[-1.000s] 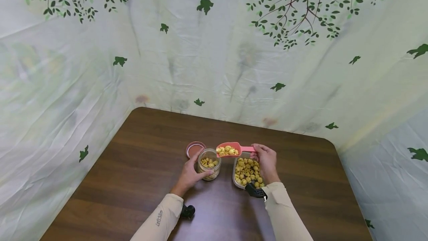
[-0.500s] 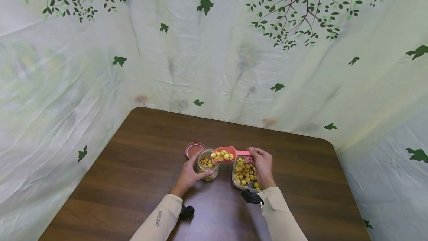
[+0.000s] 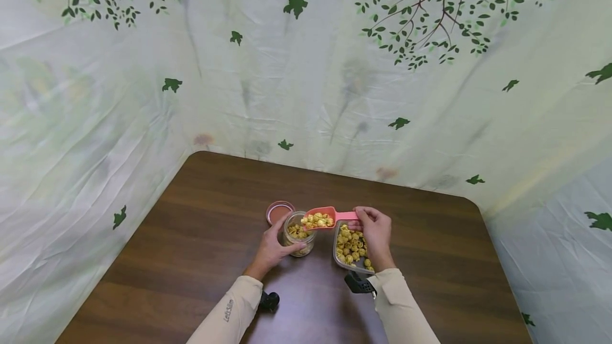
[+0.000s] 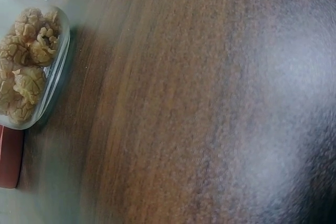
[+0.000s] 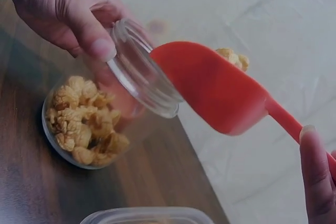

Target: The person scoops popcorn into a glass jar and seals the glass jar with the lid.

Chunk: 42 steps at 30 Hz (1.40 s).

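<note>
Curling round the small clear glass jar [image 3: 298, 234] of yellow puffed snacks on the brown wooden table [image 3: 201, 238], the left hand [image 3: 271, 248] gripped it. The right hand [image 3: 375, 233] pinched the pink plastic scoop [image 3: 321, 218], loaded, level at the jar's mouth, above the clear plastic tub [image 3: 353, 247].

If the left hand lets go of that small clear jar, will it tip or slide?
Probably tippy: the small clear jar looks tilted in the left hand, only partly filled with yellow puffed snacks. Its smooth wall may slide easily on the glossy brown table.
</note>
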Each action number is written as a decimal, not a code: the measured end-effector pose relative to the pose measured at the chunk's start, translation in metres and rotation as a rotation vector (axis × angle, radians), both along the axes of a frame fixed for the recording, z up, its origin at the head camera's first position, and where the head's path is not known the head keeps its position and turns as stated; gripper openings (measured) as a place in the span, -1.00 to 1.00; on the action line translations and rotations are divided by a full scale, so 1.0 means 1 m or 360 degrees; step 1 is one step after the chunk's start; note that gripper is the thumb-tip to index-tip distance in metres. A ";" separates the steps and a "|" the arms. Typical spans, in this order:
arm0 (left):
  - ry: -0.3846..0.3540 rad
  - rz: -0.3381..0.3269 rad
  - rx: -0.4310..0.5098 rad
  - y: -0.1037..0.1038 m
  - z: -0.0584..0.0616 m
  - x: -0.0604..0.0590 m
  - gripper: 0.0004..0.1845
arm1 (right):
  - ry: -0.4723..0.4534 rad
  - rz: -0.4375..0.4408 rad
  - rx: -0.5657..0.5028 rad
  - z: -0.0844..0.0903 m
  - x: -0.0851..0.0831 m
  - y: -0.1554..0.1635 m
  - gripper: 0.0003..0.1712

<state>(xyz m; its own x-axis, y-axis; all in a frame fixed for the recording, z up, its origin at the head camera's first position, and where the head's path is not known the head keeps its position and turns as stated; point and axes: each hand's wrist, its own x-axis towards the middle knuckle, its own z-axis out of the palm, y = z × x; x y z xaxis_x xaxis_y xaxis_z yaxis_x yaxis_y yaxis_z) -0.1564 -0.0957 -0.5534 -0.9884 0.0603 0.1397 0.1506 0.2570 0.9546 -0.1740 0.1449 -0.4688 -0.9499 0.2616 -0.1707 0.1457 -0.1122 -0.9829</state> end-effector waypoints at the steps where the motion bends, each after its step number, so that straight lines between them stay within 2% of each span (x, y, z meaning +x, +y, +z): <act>1: 0.0006 -0.0001 0.0002 0.001 0.003 0.001 -0.08 | 0.0010 0.0009 0.0015 0.002 0.000 -0.001 -0.73; 8: 0.0062 -0.0071 0.0024 0.001 0.033 0.012 -0.11 | 0.0071 0.0052 0.0134 0.012 0.002 -0.006 -0.79; 17: 0.0050 -0.0058 0.0007 0.000 0.035 0.012 -0.11 | 0.0268 0.0108 0.0313 0.024 0.005 -0.017 -0.78; 23: 0.0023 -0.0054 -0.0004 0.001 0.035 0.012 -0.11 | 0.0417 0.0122 0.0311 0.024 0.007 -0.019 -0.83; 29: 0.0015 -0.0052 0.0020 0.000 0.036 0.013 -0.12 | 0.0446 0.0128 0.0321 0.023 0.007 -0.017 -0.80; 31: 0.0017 -0.0051 0.0024 0.000 0.031 0.011 -0.11 | 0.0390 0.0130 0.0317 0.026 0.008 -0.016 -0.79; 37: 0.0030 -0.0047 0.0017 -0.004 -0.003 -0.002 -0.05 | 0.0240 0.0098 0.0286 0.020 0.007 -0.010 -0.78; 42: 0.0069 -0.0060 -0.0037 -0.005 -0.006 -0.005 -0.04 | 0.0195 0.0065 0.0195 0.014 0.007 -0.004 -0.78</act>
